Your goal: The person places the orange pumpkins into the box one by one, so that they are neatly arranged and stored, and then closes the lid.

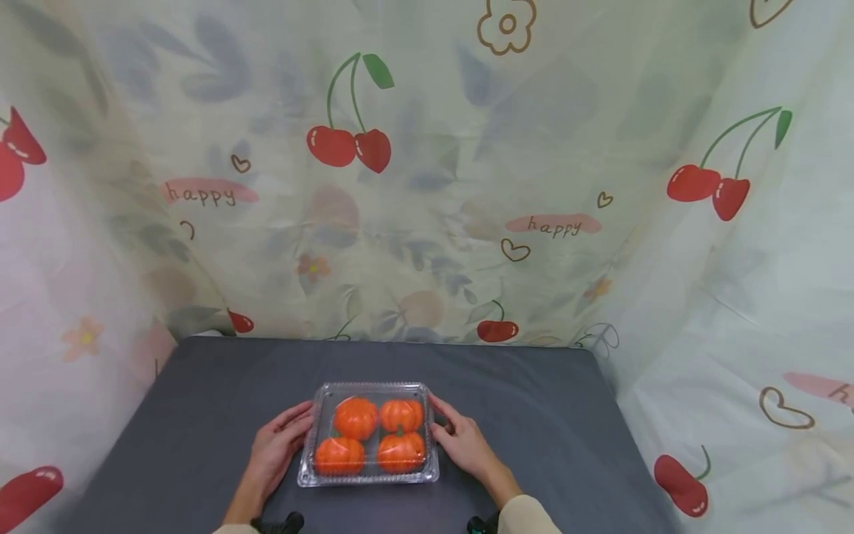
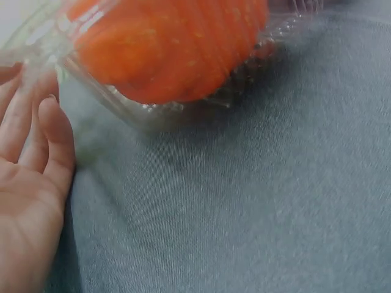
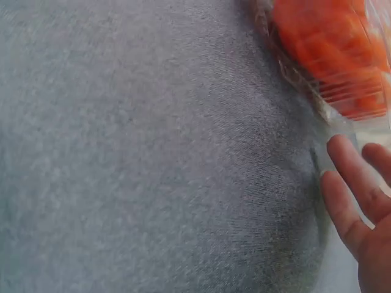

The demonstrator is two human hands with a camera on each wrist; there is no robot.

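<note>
A clear plastic clamshell box sits on the dark grey cloth, its lid down. Several small orange pumpkins show through the lid. My left hand is at the box's left side, fingertips against the edge; in the left wrist view its fingers look mostly straight. At the opposite side, my right hand has its thumb and forefinger near the right rim, spread apart. From the right wrist, the nearer fingers appear loosely extended beside the box. Whether any fingertips reach beneath it is hidden.
Grey cloth covers the table around the box. Printed curtains with cherries, hearts and the word "happy" hang behind the table and along both sides. Black wrist straps show at the bottom, beside light sleeves.
</note>
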